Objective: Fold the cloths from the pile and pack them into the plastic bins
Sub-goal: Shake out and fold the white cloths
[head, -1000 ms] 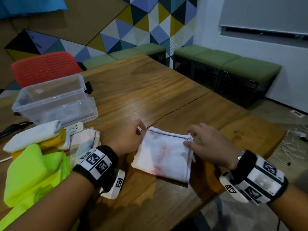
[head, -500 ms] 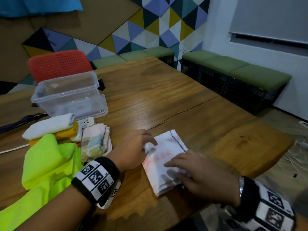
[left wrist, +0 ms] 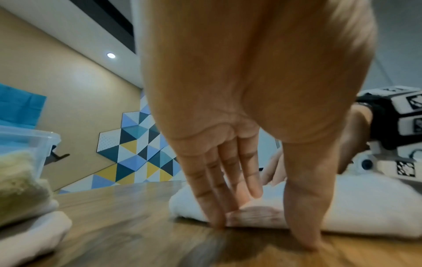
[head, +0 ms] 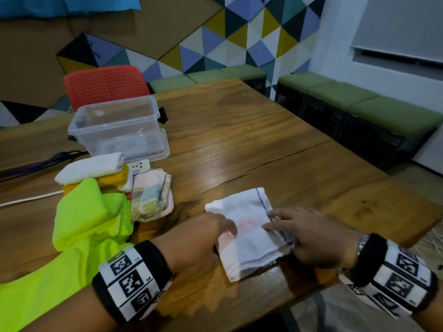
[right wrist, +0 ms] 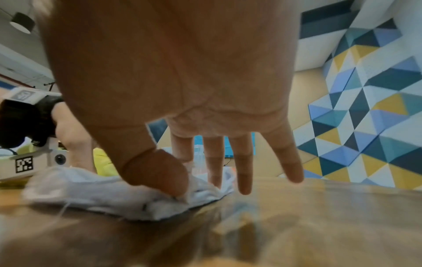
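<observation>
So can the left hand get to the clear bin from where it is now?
Probably yes. The left hand lies flat on the white cloth, holding nothing, and the clear plastic bin stands open farther back on its side. The cloth pile sits between, so it would have to reach over that.

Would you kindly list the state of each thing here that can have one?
White cloth: folded, flat on the table.
Left hand: straight fingers pressing the cloth.
Right hand: fingers extended on the cloth's right edge.
Plastic bins: lidless, stacked.
Neon green cloth: unfolded.
</observation>
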`<state>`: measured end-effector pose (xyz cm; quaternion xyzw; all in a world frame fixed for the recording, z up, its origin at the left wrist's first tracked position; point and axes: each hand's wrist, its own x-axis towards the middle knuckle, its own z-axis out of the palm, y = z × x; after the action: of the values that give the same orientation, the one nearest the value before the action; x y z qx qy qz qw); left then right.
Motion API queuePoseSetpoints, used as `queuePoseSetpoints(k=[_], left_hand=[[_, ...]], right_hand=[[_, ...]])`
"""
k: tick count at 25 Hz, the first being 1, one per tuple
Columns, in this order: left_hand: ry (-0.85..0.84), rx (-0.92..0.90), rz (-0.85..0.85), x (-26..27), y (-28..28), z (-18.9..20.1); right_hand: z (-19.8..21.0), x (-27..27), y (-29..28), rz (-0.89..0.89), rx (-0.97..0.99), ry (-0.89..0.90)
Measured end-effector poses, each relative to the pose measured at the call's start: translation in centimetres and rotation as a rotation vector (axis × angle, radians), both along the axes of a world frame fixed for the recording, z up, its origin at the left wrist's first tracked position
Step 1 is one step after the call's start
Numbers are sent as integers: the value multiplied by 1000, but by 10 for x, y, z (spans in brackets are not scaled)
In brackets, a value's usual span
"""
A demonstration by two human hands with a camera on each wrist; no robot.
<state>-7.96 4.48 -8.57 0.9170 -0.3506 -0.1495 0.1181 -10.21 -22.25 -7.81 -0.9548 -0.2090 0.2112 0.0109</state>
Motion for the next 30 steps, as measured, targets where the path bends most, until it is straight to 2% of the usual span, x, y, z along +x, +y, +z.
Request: queuePoseSetpoints(k=[3,5,6,9,12,15,17,19,22,25,28,30], left_hand=[[-44,-36,-13,-7,-3,1],[-145,-20,-38,-12,-9,-2],[-168,-19,-28,-14,-11,-4],[-154,-19,-14,-14,-14,-7],[-105,3,-33,-12,-8,-3],[-61,44,-35,-14,-6,-3],[-69,33,-25,-15,-8,-4],[-95,-3,-29,-15,-9,-6],[-102,-78,-32,-11,-7,-4],[-81,-137,-30,-8,-4,-2],[-134,10,-65,-4,2,-6],[-122,20,-38,-1,5,-6]], right_hand=[[0,1,2,-27,2,-97],[2,-10,14,-22,78,-231],[1,-18,23,-3,118,-243],[-15,-44,44,93,153,-276],[-36,-46,45,55,152,-389],[-39,-47,45,-19,328,-388],[-35,-48,48,-70,513,-359],[-29,-50,55,-70,616,-370],[-30,-51,56,-40,557,-421],[-37,-42,49,-45,475,-390],[-34,-34,34,-175,670,-351],[-31,-33,25,-204,744,-334]])
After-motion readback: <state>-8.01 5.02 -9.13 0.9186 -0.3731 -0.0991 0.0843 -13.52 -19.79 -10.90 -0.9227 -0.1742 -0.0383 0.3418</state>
